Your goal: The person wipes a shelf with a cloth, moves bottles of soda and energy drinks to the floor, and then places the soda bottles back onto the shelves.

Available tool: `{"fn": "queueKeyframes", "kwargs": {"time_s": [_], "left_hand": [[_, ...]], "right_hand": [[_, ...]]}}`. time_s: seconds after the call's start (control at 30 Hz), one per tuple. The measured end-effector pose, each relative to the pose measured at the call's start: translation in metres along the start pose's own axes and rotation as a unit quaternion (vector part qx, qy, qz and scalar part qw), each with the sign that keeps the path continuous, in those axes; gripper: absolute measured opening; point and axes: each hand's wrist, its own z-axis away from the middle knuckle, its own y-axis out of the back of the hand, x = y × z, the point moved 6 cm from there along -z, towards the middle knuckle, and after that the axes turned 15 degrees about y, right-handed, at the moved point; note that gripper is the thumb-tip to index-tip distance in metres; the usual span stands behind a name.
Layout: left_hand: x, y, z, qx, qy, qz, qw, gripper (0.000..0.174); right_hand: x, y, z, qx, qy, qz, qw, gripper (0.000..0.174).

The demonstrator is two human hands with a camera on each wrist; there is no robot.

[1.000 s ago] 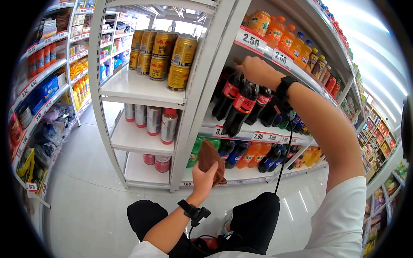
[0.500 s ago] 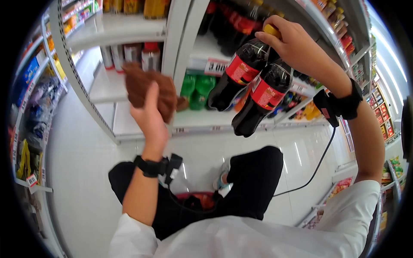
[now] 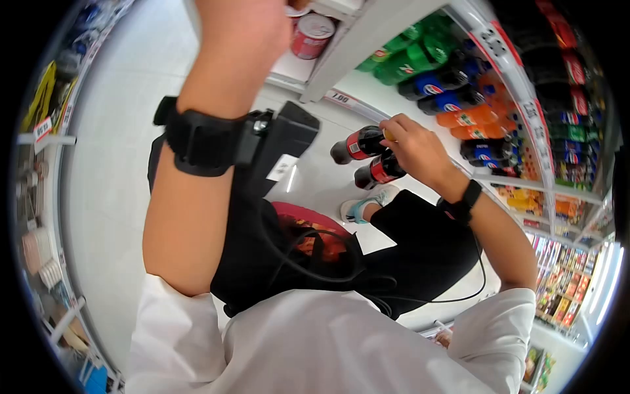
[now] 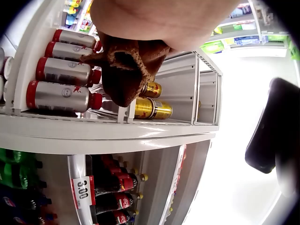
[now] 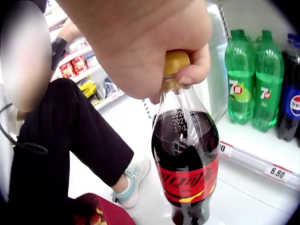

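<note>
My right hand [image 3: 417, 148] grips two cola bottles by their necks. In the head view one cola bottle [image 3: 359, 144] with a red label hangs beside a second bottle [image 3: 382, 169], over the floor near my shoe. The right wrist view shows fingers curled round the yellow cap [image 5: 176, 62] of a full cola bottle [image 5: 187, 145]; the other bottle is hidden there. My left hand [image 4: 164, 18] holds a crumpled brown cloth [image 4: 123, 77] in front of the can shelves. Only the back of that hand shows at the top of the head view.
Between my legs sits a red container [image 3: 312, 211] with orange-red contents. A black cable [image 3: 308, 279] loops over it. Green soda bottles [image 3: 413, 59] stand on the low shelf to the right. Silver cans with red caps [image 4: 61, 96] line a shelf by the cloth.
My right hand has brought the two cola bottles out from the shelf and down toward the floor. The left hand has risen with the brown cloth, and the head view has tilted downward.
</note>
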Motion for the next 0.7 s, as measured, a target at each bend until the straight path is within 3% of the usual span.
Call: {"fn": "queueKeyframes", "kwargs": {"time_s": [0.03, 0.1, 0.17, 0.23, 0.37, 0.53, 0.6, 0.63, 0.7], "left_hand": [[-0.004, 0.000, 0.000, 0.163, 0.046, -0.034, 0.985, 0.020], [-0.009, -0.001, -0.004, -0.048, 0.006, 0.052, 0.997, 0.019], [-0.022, 0.007, -0.008, -0.065, 0.072, 0.046, 0.994, 0.021], [-0.022, -0.004, -0.001, 0.091, 0.139, 0.047, 0.985, 0.023], [-0.028, 0.010, -0.011, 0.092, 0.210, 0.088, 0.969, 0.025], [-0.033, 0.020, -0.023, 0.110, 0.253, 0.112, 0.955, 0.024], [-0.037, 0.022, -0.026, 0.112, 0.267, 0.124, 0.949, 0.024], [-0.038, 0.020, -0.025, 0.113, 0.269, 0.123, 0.949, 0.024], [-0.041, 0.020, -0.022, 0.159, 0.279, 0.015, 0.947, 0.023]], "right_hand": [[0.007, -0.020, -0.006, -0.020, 0.000, -0.003, 1.000, 0.025], [0.023, -0.057, -0.012, -0.041, 0.015, -0.016, 0.999, 0.024], [0.040, -0.084, -0.019, -0.038, 0.015, -0.013, 0.999, 0.024], [0.049, -0.100, -0.030, -0.032, 0.033, -0.014, 0.999, 0.024], [0.071, -0.126, -0.053, -0.063, 0.009, -0.028, 0.998, 0.025], [0.090, -0.148, -0.070, -0.038, 0.016, -0.098, 0.994, 0.025], [0.093, -0.163, -0.075, -0.040, 0.103, -0.005, 0.994, 0.026], [0.096, -0.167, -0.075, -0.040, 0.102, -0.007, 0.994, 0.026], [0.100, -0.173, -0.075, -0.042, 0.105, 0.000, 0.994, 0.025]]}}
